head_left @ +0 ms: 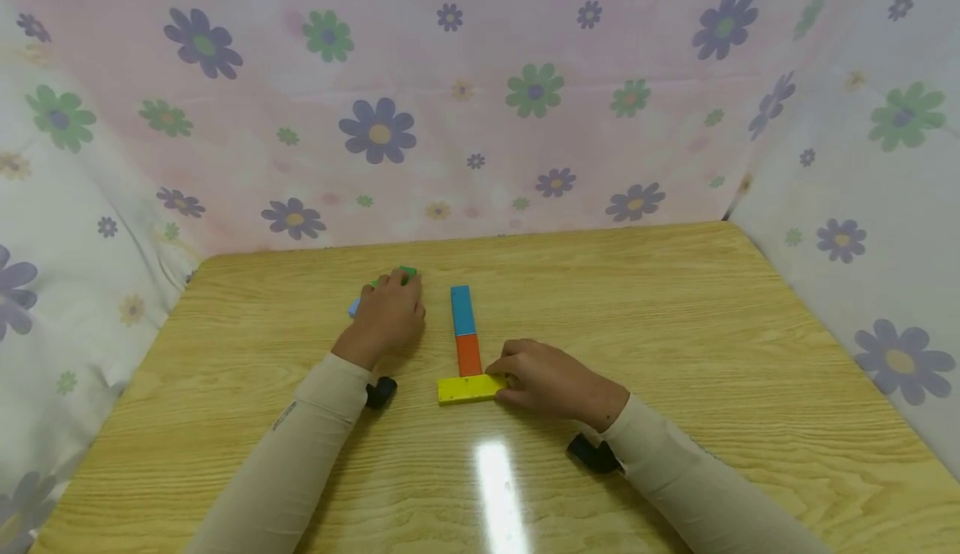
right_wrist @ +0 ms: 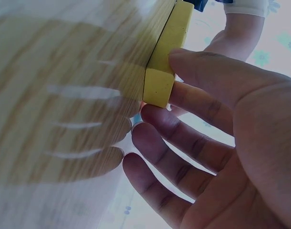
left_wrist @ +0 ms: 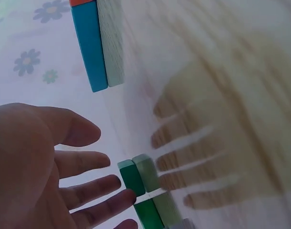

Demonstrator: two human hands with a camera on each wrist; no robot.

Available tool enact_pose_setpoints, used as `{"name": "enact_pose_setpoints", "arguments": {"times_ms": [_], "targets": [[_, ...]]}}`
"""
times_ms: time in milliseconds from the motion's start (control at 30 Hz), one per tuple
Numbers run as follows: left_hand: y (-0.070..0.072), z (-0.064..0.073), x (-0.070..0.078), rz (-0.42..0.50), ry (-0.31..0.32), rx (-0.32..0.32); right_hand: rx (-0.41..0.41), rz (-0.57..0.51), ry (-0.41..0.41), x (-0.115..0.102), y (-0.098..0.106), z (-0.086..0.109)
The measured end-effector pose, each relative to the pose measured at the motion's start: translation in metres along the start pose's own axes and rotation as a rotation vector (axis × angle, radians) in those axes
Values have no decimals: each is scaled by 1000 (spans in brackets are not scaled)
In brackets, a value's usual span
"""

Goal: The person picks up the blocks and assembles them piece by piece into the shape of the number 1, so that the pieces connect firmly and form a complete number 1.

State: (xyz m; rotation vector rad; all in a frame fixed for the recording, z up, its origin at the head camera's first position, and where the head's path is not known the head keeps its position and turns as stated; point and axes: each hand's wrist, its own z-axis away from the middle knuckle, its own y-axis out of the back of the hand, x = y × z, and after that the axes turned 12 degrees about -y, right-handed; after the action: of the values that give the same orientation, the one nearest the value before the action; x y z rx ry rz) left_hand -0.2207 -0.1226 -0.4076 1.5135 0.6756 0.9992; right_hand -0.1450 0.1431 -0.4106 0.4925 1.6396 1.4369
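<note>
A yellow block (head_left: pixel 467 389) lies crosswise on the table, and my right hand (head_left: pixel 551 381) pinches its right end between thumb (right_wrist: pixel 197 64) and index finger. Just beyond it, an orange-red block (head_left: pixel 468 356) and a blue block (head_left: pixel 462 311) run end to end away from me. My left hand (head_left: pixel 388 316) is farther left, above several small blocks it partly hides. Among these show a green block (head_left: pixel 407 271) and a light blue block (head_left: pixel 353 307). In the left wrist view the left fingers (left_wrist: pixel 90 191) are extended, close to two green blocks, with nothing between thumb and fingers.
The blocks lie on a glossy wood-grain table (head_left: pixel 637 312) that mirrors the hands. Flower-print cloth (head_left: pixel 465 54) hangs along its back and both sides. Dark wrist-worn devices, the left one (head_left: pixel 382 392) and the right one (head_left: pixel 593 453), sit under the sleeves.
</note>
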Motion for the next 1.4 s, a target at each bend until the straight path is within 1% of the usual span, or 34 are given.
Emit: {"name": "enact_pose_setpoints", "arguments": {"times_ms": [200, 467, 600, 767, 867, 1000, 1167, 1400], "targets": [[0, -3, -1, 0, 24, -12, -1, -3, -1, -1, 1, 1], [2, -4, 0, 2, 2, 4, -3, -11, 0, 0, 1, -1], [3, -6, 2, 7, -20, 11, -3, -16, 1, 0, 0, -1], [2, -9, 3, 12, -81, 16, -6, -13, 0, 0, 1, -2], [2, -12, 3, 30, -110, 2, -8, -12, -4, 0, 2, -2], [1, -14, 4, 59, -120, -17, -11, -13, -5, 0, 2, -2], [0, -17, 5, 89, -134, -9, -11, -20, -7, 1, 2, -3], [-5, -23, 8, 87, -151, -29, -5, -18, -2, 1, 0, -3]]}}
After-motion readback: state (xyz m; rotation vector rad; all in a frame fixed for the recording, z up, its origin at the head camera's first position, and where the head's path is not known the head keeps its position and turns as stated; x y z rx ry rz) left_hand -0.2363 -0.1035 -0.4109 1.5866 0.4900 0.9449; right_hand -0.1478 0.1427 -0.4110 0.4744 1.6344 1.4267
